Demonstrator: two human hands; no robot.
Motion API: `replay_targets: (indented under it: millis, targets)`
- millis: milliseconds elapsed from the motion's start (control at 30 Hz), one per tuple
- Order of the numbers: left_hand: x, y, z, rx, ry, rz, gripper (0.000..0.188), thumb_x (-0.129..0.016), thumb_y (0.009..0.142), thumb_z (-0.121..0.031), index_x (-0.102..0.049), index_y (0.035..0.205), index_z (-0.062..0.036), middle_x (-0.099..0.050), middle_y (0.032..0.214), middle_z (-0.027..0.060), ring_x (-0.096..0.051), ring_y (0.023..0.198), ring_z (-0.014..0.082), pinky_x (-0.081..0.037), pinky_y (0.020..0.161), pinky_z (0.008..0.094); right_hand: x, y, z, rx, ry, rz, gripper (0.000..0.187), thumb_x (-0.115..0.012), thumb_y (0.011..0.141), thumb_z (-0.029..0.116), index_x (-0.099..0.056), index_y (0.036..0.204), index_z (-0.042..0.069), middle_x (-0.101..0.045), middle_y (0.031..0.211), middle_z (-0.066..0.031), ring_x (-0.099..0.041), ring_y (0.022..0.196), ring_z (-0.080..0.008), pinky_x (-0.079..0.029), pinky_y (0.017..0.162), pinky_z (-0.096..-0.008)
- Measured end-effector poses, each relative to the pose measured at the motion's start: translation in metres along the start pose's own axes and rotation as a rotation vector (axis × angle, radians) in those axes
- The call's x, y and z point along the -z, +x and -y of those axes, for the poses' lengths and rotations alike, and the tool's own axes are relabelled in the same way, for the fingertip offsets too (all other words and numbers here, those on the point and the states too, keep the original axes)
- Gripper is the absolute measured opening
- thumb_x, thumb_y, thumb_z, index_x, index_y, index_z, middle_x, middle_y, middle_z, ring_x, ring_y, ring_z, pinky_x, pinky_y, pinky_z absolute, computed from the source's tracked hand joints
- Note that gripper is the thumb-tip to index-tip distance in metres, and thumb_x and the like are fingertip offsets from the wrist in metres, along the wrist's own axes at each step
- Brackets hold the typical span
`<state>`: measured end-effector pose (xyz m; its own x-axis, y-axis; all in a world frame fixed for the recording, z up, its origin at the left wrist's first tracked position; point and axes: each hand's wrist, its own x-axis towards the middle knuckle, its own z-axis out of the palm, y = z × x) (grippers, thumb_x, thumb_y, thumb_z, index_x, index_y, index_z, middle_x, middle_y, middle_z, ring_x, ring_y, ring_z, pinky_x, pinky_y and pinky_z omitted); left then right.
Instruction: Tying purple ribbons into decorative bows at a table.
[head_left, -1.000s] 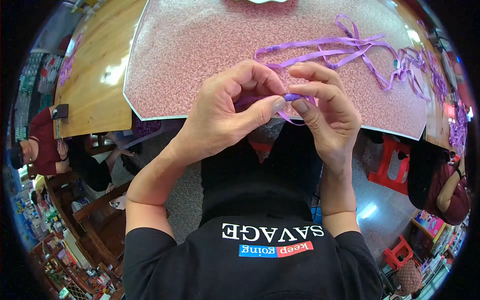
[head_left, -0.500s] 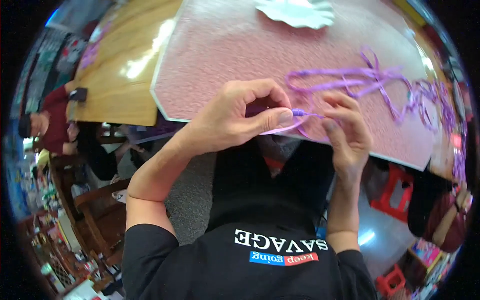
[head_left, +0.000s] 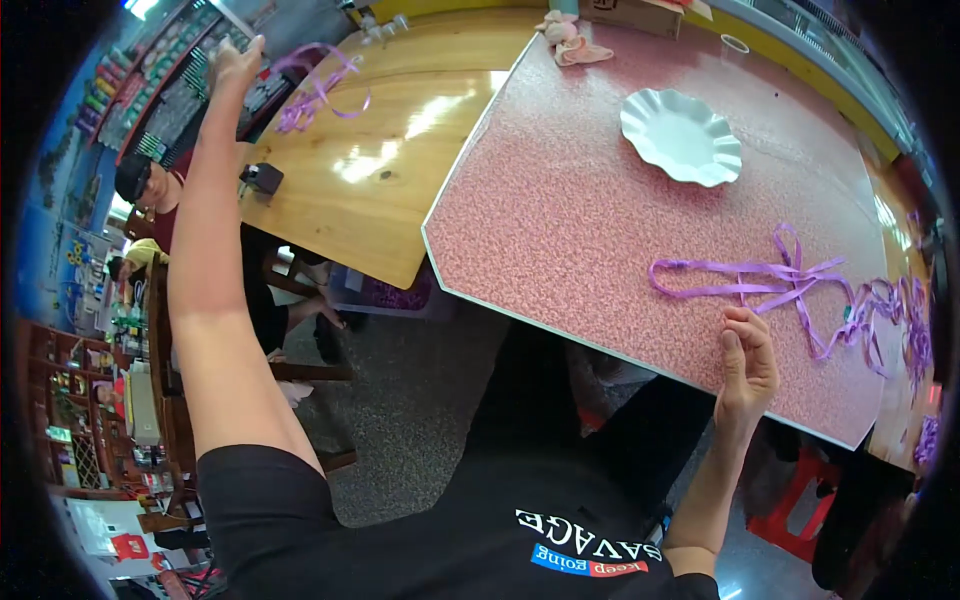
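Observation:
My left arm reaches far out to the upper left. My left hand (head_left: 235, 68) is there beyond the wooden table's edge, its fingers apart and nothing plainly held in them. Just right of it, purple ribbon lanyards (head_left: 322, 95) lie looped over the wooden table's far left part. My right hand (head_left: 746, 372) is above the pink table's near edge, fingers loosely curled and seemingly holding nothing. Just beyond its fingertips, a looped purple lanyard (head_left: 715, 266) stretches across the pink tabletop, joining a tangle of more purple ribbon (head_left: 885, 310) to the right.
A pale scalloped dish (head_left: 682, 138) stands on the pink table (head_left: 540, 200). Behind it are a small cloth item (head_left: 578, 50), a cardboard box (head_left: 635, 15) and a cup (head_left: 734, 45). A black object (head_left: 262, 178) sits on the wooden table (head_left: 370, 205), near a seated person (head_left: 150, 185). Red stool (head_left: 795, 510) at right.
My left hand has let go of the lanyard and swung far to the upper left. My right hand has come nearer to me, off the lanyard. The view has shifted left.

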<state>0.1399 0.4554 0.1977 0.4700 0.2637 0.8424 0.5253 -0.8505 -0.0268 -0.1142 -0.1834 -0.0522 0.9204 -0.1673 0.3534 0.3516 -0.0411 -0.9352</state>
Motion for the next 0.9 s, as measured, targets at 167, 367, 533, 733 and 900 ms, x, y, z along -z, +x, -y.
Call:
replay_targets:
  millis: [167, 367, 533, 733, 900]
  targets:
    - [-0.011, -0.063, -0.048, 0.013, -0.181, -0.062, 0.059, -0.066, 0.084, -0.045, -0.056, 0.13, -0.0098, -0.058, 0.13, 0.0175, -0.061, 0.113, 0.0305, -0.048, 0.095, 0.0438, 0.002, 0.003, 0.005, -0.026, -0.108, -0.004, 0.012, -0.061, 0.091, 0.0, -0.065, 0.102, 0.0, -0.06, 0.118, -0.0126, -0.054, 0.114, -0.0198, -0.039, 0.099, -0.0315]
    - [0.09, -0.248, -0.185, -0.447, -1.23, 0.825, 0.023, -0.063, 0.092, -0.014, -0.066, 0.113, -0.0041, -0.072, 0.098, 0.0126, -0.067, 0.092, 0.0193, -0.052, 0.08, 0.0293, 0.0, 0.013, 0.007, -0.061, -0.059, 0.013, 0.012, -0.061, 0.092, 0.001, -0.065, 0.102, -0.002, -0.062, 0.114, -0.0119, -0.059, 0.105, -0.0176, -0.044, 0.092, -0.0279]
    - [0.171, -0.335, -0.272, -0.927, -1.464, 0.9, 0.019, -0.065, 0.09, -0.017, -0.066, 0.1, -0.0008, -0.068, 0.093, 0.0114, -0.066, 0.085, 0.0223, -0.051, 0.078, 0.0354, 0.013, 0.011, -0.006, -0.074, 0.094, -0.06, 0.013, -0.06, 0.093, 0.002, -0.065, 0.105, -0.002, -0.063, 0.112, -0.0118, -0.062, 0.101, -0.0168, -0.049, 0.091, -0.0294]
    - [0.174, -0.357, -0.307, -1.041, -1.101, 0.736, 0.018, -0.064, 0.089, -0.017, -0.06, 0.097, -0.0012, -0.06, 0.088, 0.0131, -0.062, 0.076, 0.027, -0.049, 0.074, 0.0396, 0.012, 0.007, -0.001, -0.095, 0.151, -0.048, 0.012, -0.06, 0.094, 0.003, -0.066, 0.103, -0.002, -0.064, 0.109, -0.0106, -0.063, 0.099, -0.0169, -0.051, 0.091, -0.0296]
    - [0.172, -0.352, -0.313, -0.86, -1.249, 1.05, 0.019, -0.067, 0.088, -0.015, -0.06, 0.101, -0.0031, -0.067, 0.09, 0.0077, -0.064, 0.079, 0.0157, -0.051, 0.074, 0.0305, 0.013, 0.007, -0.003, -0.083, 0.149, -0.029, 0.012, -0.06, 0.095, 0.003, -0.066, 0.103, -0.002, -0.064, 0.109, -0.0103, -0.063, 0.099, -0.0166, -0.051, 0.09, -0.0292]
